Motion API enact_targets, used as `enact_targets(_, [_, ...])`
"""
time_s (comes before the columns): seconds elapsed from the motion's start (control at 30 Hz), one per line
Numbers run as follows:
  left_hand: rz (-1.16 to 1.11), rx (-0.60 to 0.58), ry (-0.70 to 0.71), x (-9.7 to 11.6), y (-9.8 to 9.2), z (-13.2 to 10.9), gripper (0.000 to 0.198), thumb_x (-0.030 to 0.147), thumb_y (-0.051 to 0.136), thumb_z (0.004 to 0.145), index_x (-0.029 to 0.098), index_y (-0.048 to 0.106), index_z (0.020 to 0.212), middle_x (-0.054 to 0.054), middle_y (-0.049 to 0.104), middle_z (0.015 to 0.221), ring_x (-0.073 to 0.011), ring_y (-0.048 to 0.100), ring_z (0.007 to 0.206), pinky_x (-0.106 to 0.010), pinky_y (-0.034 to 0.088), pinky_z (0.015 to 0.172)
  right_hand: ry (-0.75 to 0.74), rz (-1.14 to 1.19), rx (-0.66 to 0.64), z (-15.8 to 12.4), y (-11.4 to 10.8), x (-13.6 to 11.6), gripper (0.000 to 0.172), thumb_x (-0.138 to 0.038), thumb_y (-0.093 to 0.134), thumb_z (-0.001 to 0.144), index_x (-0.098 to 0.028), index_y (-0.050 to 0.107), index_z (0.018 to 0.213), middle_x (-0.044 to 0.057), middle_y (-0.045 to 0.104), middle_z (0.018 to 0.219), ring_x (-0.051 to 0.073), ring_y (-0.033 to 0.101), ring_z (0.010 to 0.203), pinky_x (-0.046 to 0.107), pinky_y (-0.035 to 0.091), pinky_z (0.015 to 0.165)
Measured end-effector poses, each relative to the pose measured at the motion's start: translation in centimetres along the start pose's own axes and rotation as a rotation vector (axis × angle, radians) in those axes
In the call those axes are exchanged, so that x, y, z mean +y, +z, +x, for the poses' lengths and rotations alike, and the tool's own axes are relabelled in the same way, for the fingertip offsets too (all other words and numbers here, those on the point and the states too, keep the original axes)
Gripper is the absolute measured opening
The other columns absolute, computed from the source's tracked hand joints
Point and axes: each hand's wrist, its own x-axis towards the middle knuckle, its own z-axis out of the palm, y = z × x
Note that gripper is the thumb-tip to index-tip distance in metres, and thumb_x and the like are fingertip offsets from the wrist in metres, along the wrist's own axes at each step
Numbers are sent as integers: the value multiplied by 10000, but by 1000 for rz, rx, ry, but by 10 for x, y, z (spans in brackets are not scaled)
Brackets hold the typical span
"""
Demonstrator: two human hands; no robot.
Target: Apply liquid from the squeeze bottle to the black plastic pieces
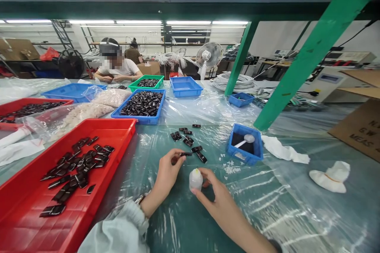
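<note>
Between the thumb and fingers of my left hand (168,168) is a small glossy black plastic piece (186,154), seen nearly edge-on. My right hand (218,193) grips a small whitish translucent bottle (195,180) with a yellowish tip, upright over the green table. Just beyond my hands lie several loose black pieces (188,140) of the same look. White crumbs (231,167) are scattered on the plastic sheet to the right of the bottle.
To the left stands a large red tray (118,134) with several black pieces. A blue tray (162,102) heaped with them is farther back. At right, a small blue bin (257,152) holds a white spoon (245,140). A green post (297,59) slants down. A person (124,67) sits opposite.
</note>
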Motion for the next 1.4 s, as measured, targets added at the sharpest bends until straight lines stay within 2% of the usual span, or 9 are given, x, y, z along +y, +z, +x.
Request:
enact_targets(0.13, [-229, -28, -157, -20, -5, -15, 190, 321, 592, 932, 140, 639, 963, -31, 676, 917, -177, 665, 805, -369, 552, 744, 17, 4, -9, -1, 1, 1, 264, -316, 536, 883, -281, 512, 1144, 52, 685, 1002, 220, 658, 856, 343, 547, 717])
enact_targets(0.3, [-468, 5, -290, -31, -19, -45, 239, 391, 551, 933, 165, 554, 853, -66, 691, 978, -206, 665, 945, -405, 518, 854, 39, 11, -17, -1, 4, 5, 291, -343, 532, 884, -279, 495, 1166, 63, 677, 1029, 221, 650, 862, 353, 547, 721])
enact_targets(0.43, [-561, -44, -313, -30, -24, -61, 293, 494, 533, 905, 202, 505, 916, -27, 666, 808, -177, 657, 771, -326, 522, 756, 56, 7, -23, -1, 4, 7, 291, -391, 506, 897, -272, 496, 1163, 64, 661, 979, 220, 636, 841, 351, 544, 705])
enact_targets(0.6, [-493, -87, -336, -34, -29, -68, 324, 521, 416, 946, 217, 467, 844, 50, 486, 669, -115, 429, 561, -232, 366, 538, 110, 3, -44, -2, 3, 7, 310, -441, 503, 899, -269, 497, 1156, 62, 627, 955, 221, 616, 835, 336, 539, 682])
enact_targets(1.0, [-300, -169, -328, -17, -34, -76, 331, 494, 424, 948, 232, 416, 746, 69, 284, 642, -134, 294, 578, -244, 244, 518, 184, 77, -120, -5, 3, 9, 367, -486, 521, 892, -299, 503, 1207, 108, 612, 1137, 262, 616, 998, 260, 540, 556])
enact_targets(1.1, [-265, -166, -326, -10, -36, -77, 316, 499, 451, 939, 227, 477, 780, 60, 355, 654, -139, 355, 599, -246, 297, 565, 162, 133, -110, -8, 0, 2, 359, -497, 530, 892, -321, 540, 1204, 85, 623, 1143, 246, 633, 1021, 280, 572, 680])
enact_targets(1.2, [-235, -120, -319, -5, -40, -80, 311, 467, 345, 986, 250, 559, 928, 1, 540, 859, -189, 496, 839, -277, 371, 765, 140, 249, -89, -14, -3, -4, 375, -526, 530, 889, -343, 585, 1211, 75, 607, 1235, 259, 603, 1138, 307, 566, 807])
enact_targets(1.3, [-169, -74, -219, -4, -42, -83, 298, 396, 290, 1015, 297, 565, 1075, -19, 555, 1068, -202, 493, 1061, -287, 356, 910, 186, 282, -80, -23, -4, -6, 435, -589, 544, 856, -350, 623, 1210, 79, 614, 1281, 284, 601, 1156, 325, 576, 791])
enact_targets(1.4, [-88, -34, -78, -4, -43, -84, 266, 364, 320, 1018, 326, 550, 1146, -17, 520, 1094, -178, 527, 1031, -256, 394, 889, 152, 255, -50, -31, -1, -7, 474, -633, 570, 817, -331, 642, 1174, 89, 679, 1177, 274, 667, 1027, 332, 574, 762])
